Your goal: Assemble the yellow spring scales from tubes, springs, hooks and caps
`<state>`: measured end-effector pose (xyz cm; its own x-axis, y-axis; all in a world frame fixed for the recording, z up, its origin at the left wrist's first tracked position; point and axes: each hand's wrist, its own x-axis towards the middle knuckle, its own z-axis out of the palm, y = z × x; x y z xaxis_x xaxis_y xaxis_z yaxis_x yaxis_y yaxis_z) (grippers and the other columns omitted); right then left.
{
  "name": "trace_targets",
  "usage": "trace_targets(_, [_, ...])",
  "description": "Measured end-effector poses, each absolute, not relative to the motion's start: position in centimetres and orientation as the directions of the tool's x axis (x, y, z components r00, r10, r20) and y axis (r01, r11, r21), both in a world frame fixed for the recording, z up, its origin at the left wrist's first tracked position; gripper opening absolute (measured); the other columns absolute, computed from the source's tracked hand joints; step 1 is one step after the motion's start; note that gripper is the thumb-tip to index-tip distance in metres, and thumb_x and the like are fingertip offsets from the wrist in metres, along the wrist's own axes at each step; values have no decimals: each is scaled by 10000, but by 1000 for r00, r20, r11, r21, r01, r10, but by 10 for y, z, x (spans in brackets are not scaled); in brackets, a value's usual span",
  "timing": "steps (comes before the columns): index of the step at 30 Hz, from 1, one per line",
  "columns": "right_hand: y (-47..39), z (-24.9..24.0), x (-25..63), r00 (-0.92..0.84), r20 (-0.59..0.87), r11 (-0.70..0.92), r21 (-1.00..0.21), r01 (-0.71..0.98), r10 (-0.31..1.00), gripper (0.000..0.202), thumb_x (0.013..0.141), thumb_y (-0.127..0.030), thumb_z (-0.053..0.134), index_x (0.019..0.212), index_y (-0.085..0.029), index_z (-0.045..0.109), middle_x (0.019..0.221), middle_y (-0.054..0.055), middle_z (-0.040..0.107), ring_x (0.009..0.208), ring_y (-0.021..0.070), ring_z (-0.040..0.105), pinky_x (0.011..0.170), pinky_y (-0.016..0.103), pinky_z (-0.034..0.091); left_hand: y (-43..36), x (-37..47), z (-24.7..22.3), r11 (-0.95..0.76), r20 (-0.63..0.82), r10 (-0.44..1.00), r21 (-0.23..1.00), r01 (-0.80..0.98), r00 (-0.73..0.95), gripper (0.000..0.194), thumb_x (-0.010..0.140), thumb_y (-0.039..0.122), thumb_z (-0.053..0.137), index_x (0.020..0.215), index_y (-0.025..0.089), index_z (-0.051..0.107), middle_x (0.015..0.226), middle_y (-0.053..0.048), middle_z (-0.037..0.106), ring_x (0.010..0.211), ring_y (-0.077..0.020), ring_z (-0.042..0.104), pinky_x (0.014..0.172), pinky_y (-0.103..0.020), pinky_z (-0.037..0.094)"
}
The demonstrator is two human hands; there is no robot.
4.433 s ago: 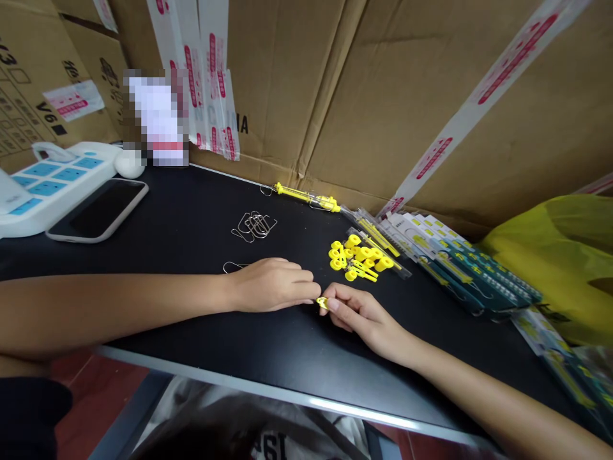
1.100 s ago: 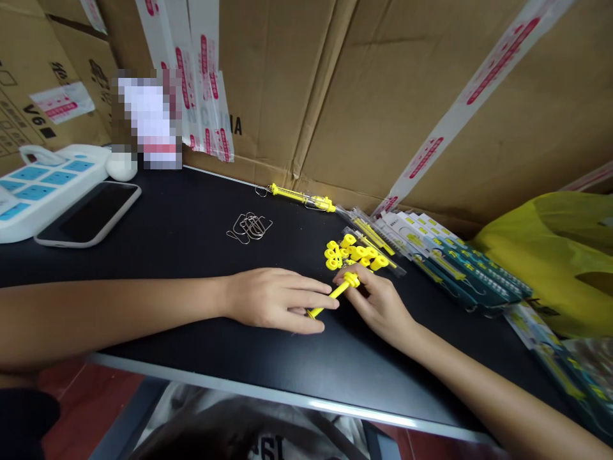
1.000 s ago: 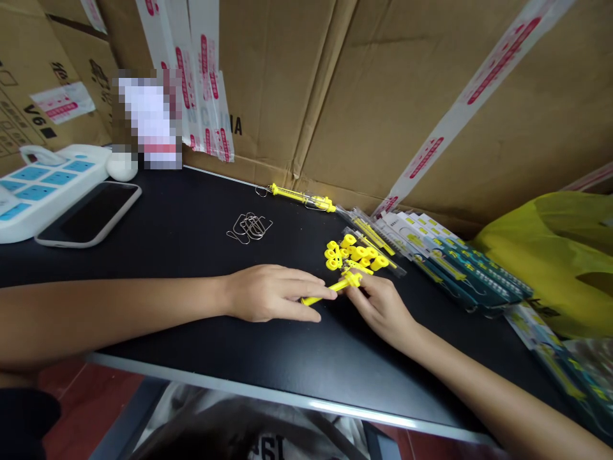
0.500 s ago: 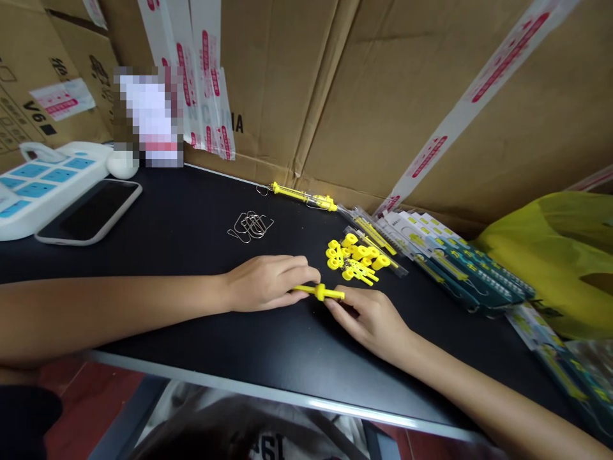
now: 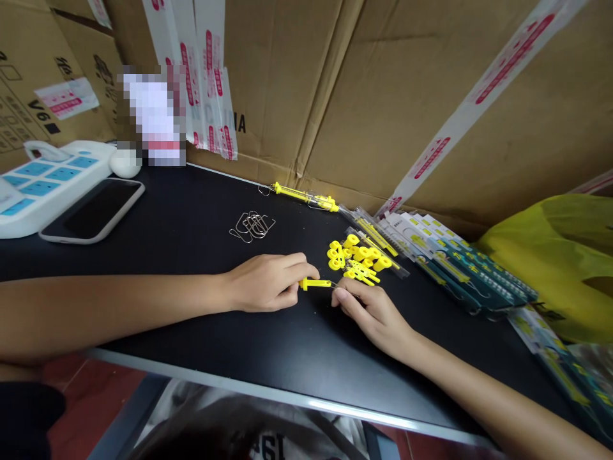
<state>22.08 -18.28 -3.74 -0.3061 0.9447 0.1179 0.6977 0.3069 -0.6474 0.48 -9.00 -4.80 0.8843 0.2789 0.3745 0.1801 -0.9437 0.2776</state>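
Observation:
My left hand (image 5: 272,282) is closed on a yellow plastic spring-scale part (image 5: 317,283), a thin rod with a collar. The rod's free end points right, just above the black table. Between that end and my right hand (image 5: 371,313) runs a thin metal wire hook (image 5: 334,285). My right thumb and forefinger pinch this hook; most of it is hidden by the fingers. A pile of loose yellow plastic parts (image 5: 357,255) lies just beyond my right hand. Farther left is a small tangle of metal wire hooks (image 5: 252,225).
An assembled yellow spring scale (image 5: 301,193) and clear tubes (image 5: 373,233) lie along the back edge. Carded packs (image 5: 450,262) and a yellow bag (image 5: 550,255) are at right. At left are a phone (image 5: 96,211) and a power strip (image 5: 57,176). Cardboard boxes (image 5: 268,76) stand behind.
My left hand now grips nearer the collar, which sits against its fingers. My right hand has come off the rod's end, and a wire now shows between them.

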Motion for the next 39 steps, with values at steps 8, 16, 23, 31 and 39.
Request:
trace_targets(8, [-183, -39, 223, -232, 121, 236, -787, 570, 965, 369, 956, -385, 360, 711, -175, 540, 530, -43, 411, 488, 94, 384, 509, 230, 317, -89, 6, -46, -931, 357, 307, 304, 201, 882, 236, 902, 236, 362, 1001, 157, 561, 878, -18, 544, 751, -129, 531, 720, -228, 409])
trace_targets(16, [-181, -43, 227, -124, 123, 160, -916, 368, 985, 432, 933, -456, 385, 648, -173, 543, 498, -33, 431, 442, 83, 366, 429, 220, 265, -85, 6, -47, -913, 391, 325, 367, 178, 861, 272, 932, 218, 309, 944, 152, 572, 847, -16, 591, 772, -134, 534, 765, -245, 395])
trace_targets(23, [-181, -45, 226, -114, 50, 79, -962, 261, 992, 462, 912, -495, 411, 618, -164, 543, 514, -25, 436, 433, 74, 365, 402, 211, 226, -87, 5, -47, -885, 458, 351, 447, 130, 817, 262, 945, 245, 321, 982, 152, 563, 892, -24, 611, 822, -135, 555, 794, -249, 401])
trace_targets(31, [-178, -49, 228, -73, 24, 36, -984, 177, 997, 484, 904, -489, 433, 572, -154, 542, 540, -16, 438, 438, 68, 368, 392, 210, 200, -79, 5, -48, -673, 411, 584, 728, 134, 700, 337, 978, 320, 263, 958, 145, 550, 746, 10, 571, 658, -90, 542, 625, -198, 413])
trace_targets(39, [-182, -44, 220, -142, -26, 14, -962, 271, 990, 497, 886, -515, 445, 556, -154, 532, 516, -21, 435, 433, 67, 372, 397, 208, 217, -91, 5, -49, -969, 501, 155, 246, 31, 851, 341, 885, 441, 488, 1056, 152, 547, 904, -34, 617, 798, -147, 567, 725, -243, 419])
